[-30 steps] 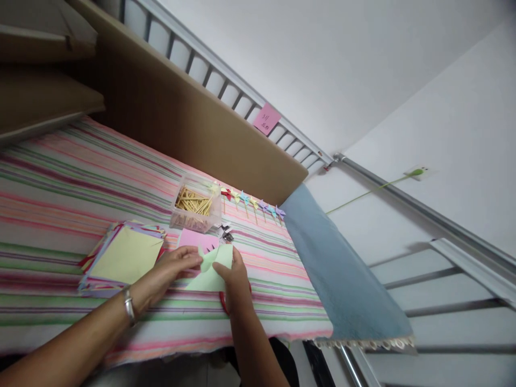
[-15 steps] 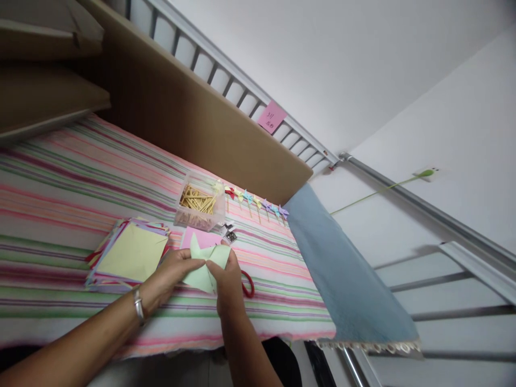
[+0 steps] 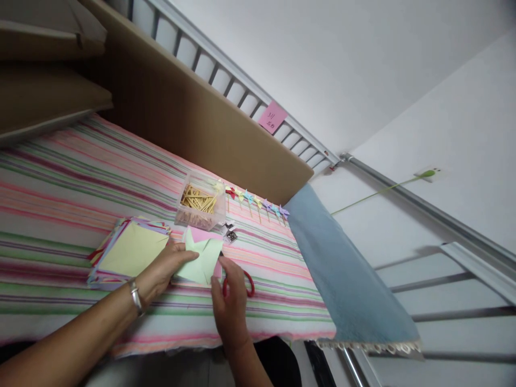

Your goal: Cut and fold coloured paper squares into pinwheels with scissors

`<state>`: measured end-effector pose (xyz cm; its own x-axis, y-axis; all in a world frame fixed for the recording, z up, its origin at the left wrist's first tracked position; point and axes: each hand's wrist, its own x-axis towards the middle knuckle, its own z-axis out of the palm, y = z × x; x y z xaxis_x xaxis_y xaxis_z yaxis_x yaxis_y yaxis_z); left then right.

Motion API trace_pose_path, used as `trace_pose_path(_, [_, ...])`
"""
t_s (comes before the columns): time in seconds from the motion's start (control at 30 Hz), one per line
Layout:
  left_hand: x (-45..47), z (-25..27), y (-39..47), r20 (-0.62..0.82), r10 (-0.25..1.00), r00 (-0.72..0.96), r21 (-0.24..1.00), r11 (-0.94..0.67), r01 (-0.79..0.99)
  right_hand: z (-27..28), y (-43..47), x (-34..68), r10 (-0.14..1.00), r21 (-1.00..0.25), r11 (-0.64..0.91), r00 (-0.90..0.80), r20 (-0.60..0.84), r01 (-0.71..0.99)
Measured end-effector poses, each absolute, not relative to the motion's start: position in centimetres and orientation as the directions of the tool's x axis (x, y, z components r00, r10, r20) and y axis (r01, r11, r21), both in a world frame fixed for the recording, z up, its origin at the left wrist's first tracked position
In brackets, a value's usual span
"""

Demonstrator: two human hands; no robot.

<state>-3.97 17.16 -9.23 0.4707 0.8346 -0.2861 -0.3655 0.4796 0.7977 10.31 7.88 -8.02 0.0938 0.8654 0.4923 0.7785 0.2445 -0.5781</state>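
Observation:
A pale green paper square (image 3: 206,259) with cut or folded flaps is pinched at its left side by my left hand (image 3: 166,267), thumb on top. My right hand (image 3: 233,303) is at the paper's lower right edge, its thumb and fingers apart. Beside and partly behind those fingers lie red-handled scissors (image 3: 252,286), their blades mostly hidden. Under the green sheet, a pink paper (image 3: 198,234) shows along the top and right. To the left of my left hand sits a stack of coloured paper squares (image 3: 131,250), pale yellow uppermost.
A clear plastic box (image 3: 200,207) holds many small wooden sticks. Small paper pinwheels (image 3: 258,202) on sticks lie in a row behind it. Small metal pieces (image 3: 230,235) rest near the box. A cardboard panel (image 3: 193,123) borders the striped cloth (image 3: 282,306).
My right hand has let go of the green paper and moved down and right towards the scissors. My left hand has lowered the sheet slightly leftward, onto or just above the pink paper.

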Motion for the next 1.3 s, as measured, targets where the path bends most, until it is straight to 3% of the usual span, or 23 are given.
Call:
trace_pose_path(0.07, [-4.0,-9.5,17.2,-0.259,0.833,0.490,0.799,0.470,-0.376,-8.2,7.1,10.2,0.865,-0.466,0.283,-0.014,0.502,0.838])
trace_pose_path(0.17, [-3.9,-9.9,17.1,-0.269,0.829,0.491,0.799,0.477,-0.367,-8.5,6.7,9.9,0.871,-0.405,0.277,-0.049,0.488,0.871])
trace_pose_path(0.7, [-3.5,-10.4,17.5,-0.285,0.830,0.479,0.873,0.431,-0.229,-8.4,7.5,9.5,0.899,-0.475,0.192,0.039,0.436,0.859])
trace_pose_path(1.03, [-3.1,-11.5,17.3,-0.154,0.881,0.447,0.988,0.149,0.046,-7.6,8.9,9.4,0.907,-0.399,0.098,0.084,0.413,0.912])
trace_pose_path(1.3, [-3.1,-10.8,17.2,-0.172,0.837,0.520,0.985,0.153,0.079,-7.6,9.1,9.2,0.914,-0.357,0.090,0.065,0.400,0.930])
